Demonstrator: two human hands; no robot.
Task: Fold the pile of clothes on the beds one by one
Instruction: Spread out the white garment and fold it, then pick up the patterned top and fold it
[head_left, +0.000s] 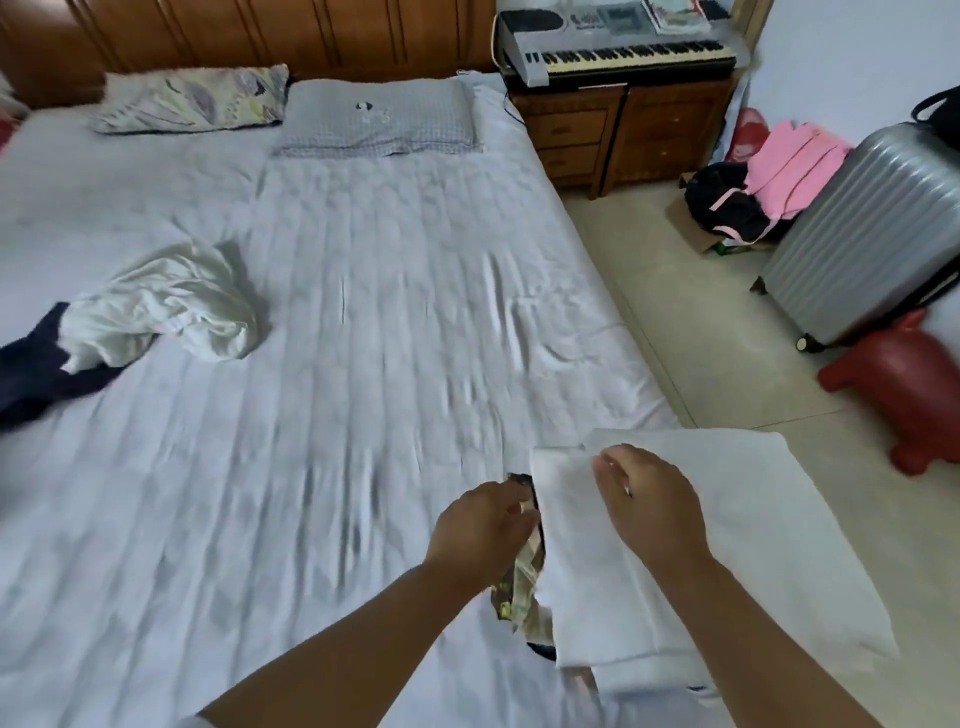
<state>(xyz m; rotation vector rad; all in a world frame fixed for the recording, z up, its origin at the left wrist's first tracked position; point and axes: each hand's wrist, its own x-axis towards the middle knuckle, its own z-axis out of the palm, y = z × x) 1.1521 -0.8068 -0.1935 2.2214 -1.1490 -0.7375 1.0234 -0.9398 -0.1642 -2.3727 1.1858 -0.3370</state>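
Showing a head view of a bed (363, 291) covered in a pale, wrinkled sheet, with both bare hands at its near right corner. Right hand (649, 504): fingers curled down on top of a folded white cloth (737, 545), pinching its upper layer near the folded edge. The white cloth lies at the bed's corner, its right part reaching out past the bed edge above the tiled floor (691, 322). Left hand (483, 525): fingers bent around the edge of a patterned dark garment (524, 587) that sits partly under the white cloth; only a narrow strip of it shows, and the image is blurred there. Still unfolded, at the left side of the bed: a crumpled white garment (171, 306) resting partly on a dark navy garment (36, 374). At the head of the bed: a leaf-patterned pillow (192, 98) beside a grey checked pillow (379, 119). Beyond the bed: a keyboard (618, 47) on a wooden cabinet (623, 130), a silver suitcase (872, 228), pink clothing (795, 161), and a red animal-shaped stool (904, 384)
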